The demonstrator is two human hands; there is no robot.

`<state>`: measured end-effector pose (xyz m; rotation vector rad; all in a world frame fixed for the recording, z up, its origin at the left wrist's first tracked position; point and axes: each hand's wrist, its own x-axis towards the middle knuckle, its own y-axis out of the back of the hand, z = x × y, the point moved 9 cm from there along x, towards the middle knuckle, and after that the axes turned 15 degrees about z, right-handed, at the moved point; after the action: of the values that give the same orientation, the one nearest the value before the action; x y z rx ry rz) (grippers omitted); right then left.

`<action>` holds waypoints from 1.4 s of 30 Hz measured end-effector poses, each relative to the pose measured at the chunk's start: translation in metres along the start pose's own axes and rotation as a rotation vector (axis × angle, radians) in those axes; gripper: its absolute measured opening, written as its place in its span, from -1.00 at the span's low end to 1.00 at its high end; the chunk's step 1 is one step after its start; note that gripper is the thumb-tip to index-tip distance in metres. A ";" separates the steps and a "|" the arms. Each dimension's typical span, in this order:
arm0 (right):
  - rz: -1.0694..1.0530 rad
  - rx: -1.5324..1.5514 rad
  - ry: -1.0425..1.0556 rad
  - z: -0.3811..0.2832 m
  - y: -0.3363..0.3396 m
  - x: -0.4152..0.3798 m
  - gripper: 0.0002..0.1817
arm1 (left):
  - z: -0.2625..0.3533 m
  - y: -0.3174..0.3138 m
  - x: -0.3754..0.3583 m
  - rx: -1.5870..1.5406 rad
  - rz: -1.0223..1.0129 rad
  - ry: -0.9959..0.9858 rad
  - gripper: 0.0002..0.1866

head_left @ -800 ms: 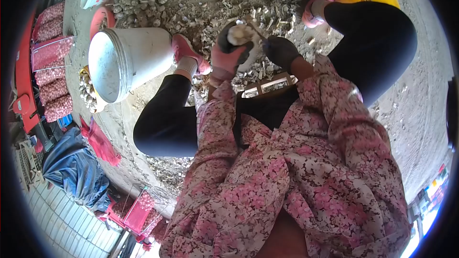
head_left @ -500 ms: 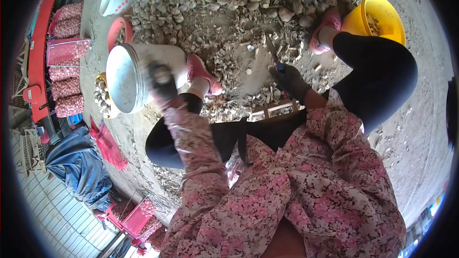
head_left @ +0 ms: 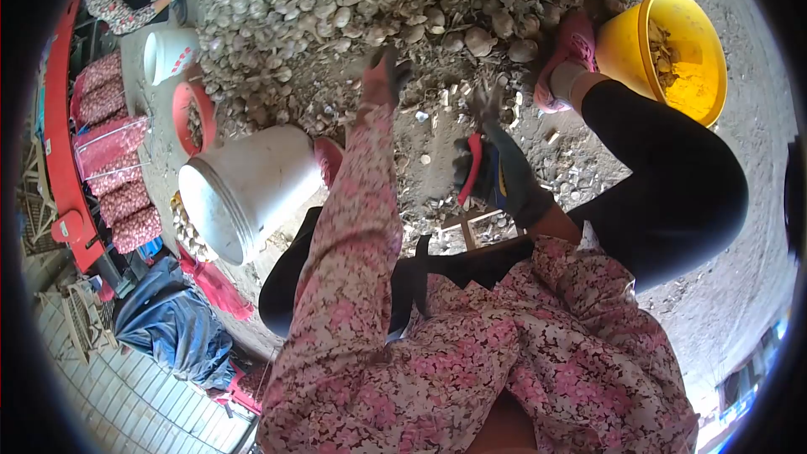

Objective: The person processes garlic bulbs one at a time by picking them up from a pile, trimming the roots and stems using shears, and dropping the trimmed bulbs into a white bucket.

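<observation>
My left hand, in a dark glove, reaches out to the near edge of a heap of garlic bulbs. Its fingers look apart, and nothing shows between them. My right hand, also gloved, is wrapped round pruning shears with a red handle. Their dark blades point away from me, over ground strewn with garlic trimmings. Part of a wooden frame shows below the shears, between my legs.
A white bucket lies tilted left of my foot. A yellow bucket with scraps stands at right. Farther left are a red tub, a smaller white bucket and red mesh sacks. Another person's sleeve appears at upper left.
My left hand has moved from beside the white bucket's rim up and right to the garlic heap. The shears' red handle now shows, swung out from my right hand. The view has shifted slightly.
</observation>
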<state>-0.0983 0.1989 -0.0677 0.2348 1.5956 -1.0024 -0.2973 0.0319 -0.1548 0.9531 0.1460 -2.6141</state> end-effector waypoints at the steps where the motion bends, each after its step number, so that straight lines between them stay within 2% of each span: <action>1: 0.010 0.006 0.004 -0.003 0.003 0.006 -0.36 | -0.010 -0.017 0.029 0.001 -0.008 0.009 -0.44; 3: -0.006 -0.055 -0.102 0.011 0.007 0.009 -0.39 | -0.050 -0.035 0.089 0.018 0.029 0.111 -0.46; 5: 0.055 -0.103 -0.047 0.014 0.012 0.013 -0.42 | -0.077 -0.045 0.141 0.079 0.074 0.131 -0.56; 7: 0.161 -0.331 0.203 -0.005 0.017 0.013 -0.47 | -0.108 -0.042 0.195 0.146 0.095 0.097 -0.65; 8: 0.203 -0.397 0.289 -0.011 0.020 0.014 -0.50 | -0.100 -0.045 0.194 0.168 0.090 0.077 -0.70; 9: 0.206 -0.395 0.283 -0.012 0.021 0.014 -0.50 | -0.088 -0.046 0.189 0.229 0.050 -0.002 -0.74; 10: 0.195 -0.525 0.400 -0.023 0.016 0.012 -0.49 | -0.112 -0.027 0.174 -0.206 0.218 0.420 -0.78; 11: 0.183 -0.655 0.519 -0.032 0.011 0.009 -0.49 | -0.099 -0.026 0.141 -0.205 0.222 0.416 -0.78; 12: 0.206 -0.759 0.625 -0.035 0.016 0.015 -0.46 | -0.080 -0.032 0.120 -0.205 0.138 0.312 -0.80; 13: 0.201 -0.755 0.627 -0.037 0.015 0.014 -0.46 | -0.062 -0.036 0.098 -0.203 0.053 0.209 -0.81; 14: 0.296 -0.906 0.797 -0.050 0.012 0.003 -0.45 | -0.037 -0.034 0.075 -0.089 0.006 -0.031 -0.77; 15: 0.393 -1.059 0.967 -0.060 0.007 -0.011 -0.44 | -0.033 -0.029 0.050 -0.087 0.010 -0.034 -0.77; 17: 0.366 -1.049 1.027 -0.063 0.002 -0.017 -0.41 | -0.017 -0.011 0.000 -0.027 0.053 -0.169 -0.64; 18: 0.362 -1.159 1.166 -0.067 -0.006 -0.023 -0.39 | -0.016 -0.006 -0.019 0.044 -0.033 -0.159 -0.22; 19: 0.356 -1.266 1.307 -0.067 -0.015 -0.031 -0.38 | -0.020 0.005 -0.033 0.041 -0.027 -0.165 -0.22; 20: 0.422 -1.360 1.450 -0.068 -0.020 -0.043 -0.36 | -0.017 0.011 -0.051 -0.041 -0.040 -0.259 -0.22; 21: 0.414 -1.361 1.458 -0.067 -0.023 -0.048 -0.36 | -0.011 0.017 -0.069 -0.125 -0.054 -0.354 -0.22; 22: 0.450 -1.484 1.493 -0.063 -0.027 -0.054 -0.32 | -0.001 0.029 -0.086 0.120 0.052 -0.561 -0.21; 23: 0.489 -1.606 1.525 -0.057 -0.030 -0.057 -0.29 | -0.002 0.037 -0.099 0.116 0.056 -0.567 -0.21; 24: 0.467 -1.623 1.597 -0.052 -0.028 -0.054 -0.27 | 0.011 0.037 -0.123 0.321 0.091 -0.648 -0.26; 26: 0.460 -1.678 1.580 -0.040 -0.029 -0.059 -0.26 | 0.028 0.037 -0.158 0.628 0.175 -0.787 -0.29; 27: 0.459 -1.729 1.559 -0.034 -0.031 -0.061 -0.24 | 0.027 0.041 -0.164 0.621 0.178 -0.794 -0.29; 28: 0.460 -1.792 1.471 -0.028 -0.028 -0.059 -0.23 | 0.031 0.045 -0.174 0.705 0.224 -0.884 -0.30; 29: 0.460 -1.794 1.474 -0.021 -0.028 -0.064 -0.23 | 0.032 0.050 -0.184 0.790 0.270 -0.971 -0.30; 33: 0.398 -1.802 1.314 0.003 -0.012 -0.054 -0.32 | 0.033 0.053 -0.222 0.802 0.208 -0.893 -0.24; 35: 0.296 -1.740 1.519 0.014 -0.003 -0.045 -0.47 | 0.035 0.052 -0.240 0.930 0.160 -0.849 -0.27; 36: 0.257 -1.758 1.458 0.015 -0.003 -0.047 -0.64 | 0.032 0.057 -0.242 0.930 0.161 -0.846 -0.27; 38: 0.289 -1.807 1.395 0.012 0.009 -0.026 -0.68 | 0.013 0.066 -0.232 0.840 0.071 -0.662 -0.33; 39: 0.322 -1.854 1.334 0.006 0.014 -0.014 -0.70 | 0.009 0.065 -0.234 0.838 0.064 -0.665 -0.33; 40: 0.315 -1.944 1.240 -0.001 0.014 -0.006 -0.71 | 0.004 0.053 -0.241 0.678 -0.064 -0.694 -0.36; 42: 0.349 -1.923 1.165 -0.010 0.026 0.004 -0.70 | 0.000 0.037 -0.244 0.349 -0.259 -0.736 -0.43</action>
<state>-0.0903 0.2207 -0.0844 -0.3317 2.6348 1.4250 -0.1100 0.0687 0.0023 0.0002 -0.4066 -3.1022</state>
